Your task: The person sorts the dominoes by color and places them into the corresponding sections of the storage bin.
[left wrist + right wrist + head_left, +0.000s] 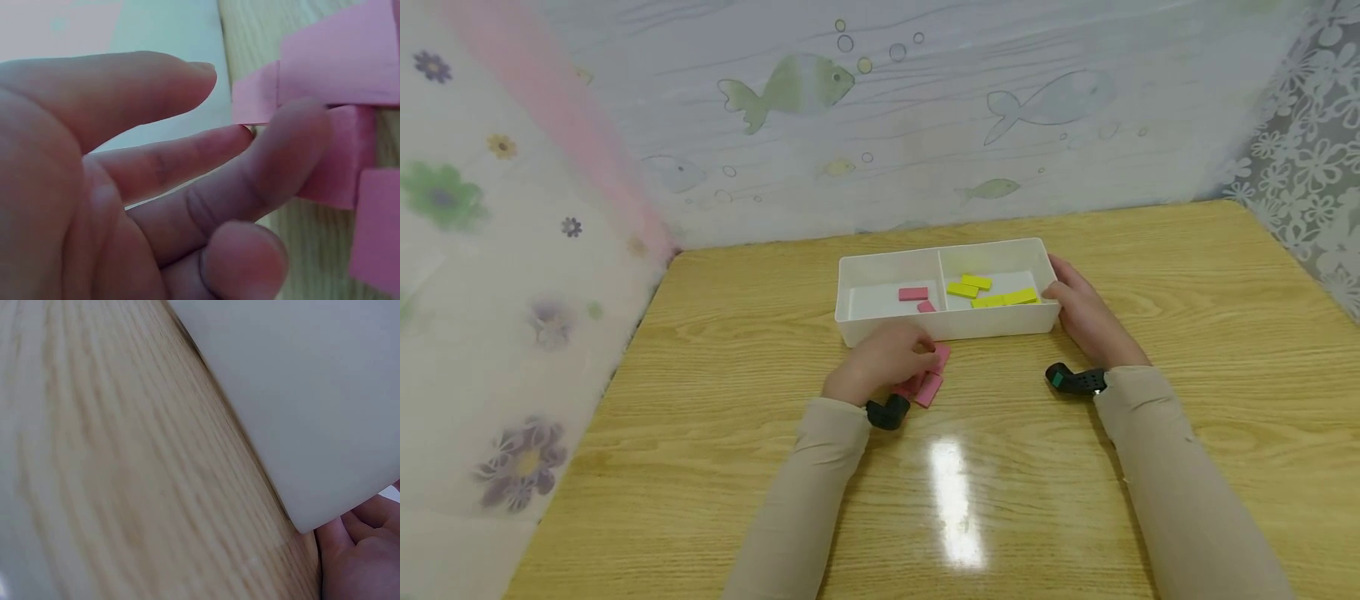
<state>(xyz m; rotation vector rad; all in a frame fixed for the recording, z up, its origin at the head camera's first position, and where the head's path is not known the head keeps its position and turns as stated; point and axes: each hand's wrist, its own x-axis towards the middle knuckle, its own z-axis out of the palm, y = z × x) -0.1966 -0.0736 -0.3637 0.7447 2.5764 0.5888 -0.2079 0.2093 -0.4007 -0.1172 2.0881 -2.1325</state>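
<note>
A white two-compartment box [955, 326] stands on the table. My right hand [1088, 318] holds its right end, thumb over the rim and fingers along the outer wall; in the right wrist view this hand [362, 556] shows at the box's corner. Just in front of the box, my left hand [883, 360] is over a small group of pink domino-like blocks [929, 390]. The left wrist view shows its thumb apart from the loosely bent fingers, with fingertips [306, 128] right at the pink blocks [340, 59] and nothing pinched between them.
Two pink blocks [913, 294] lie in the box's left compartment, and several yellow blocks [1019, 297] in the right one. Behind the wooden table [737, 333] rises a fish-patterned covering [910, 125]; a flowered one [520, 333] borders its left side.
</note>
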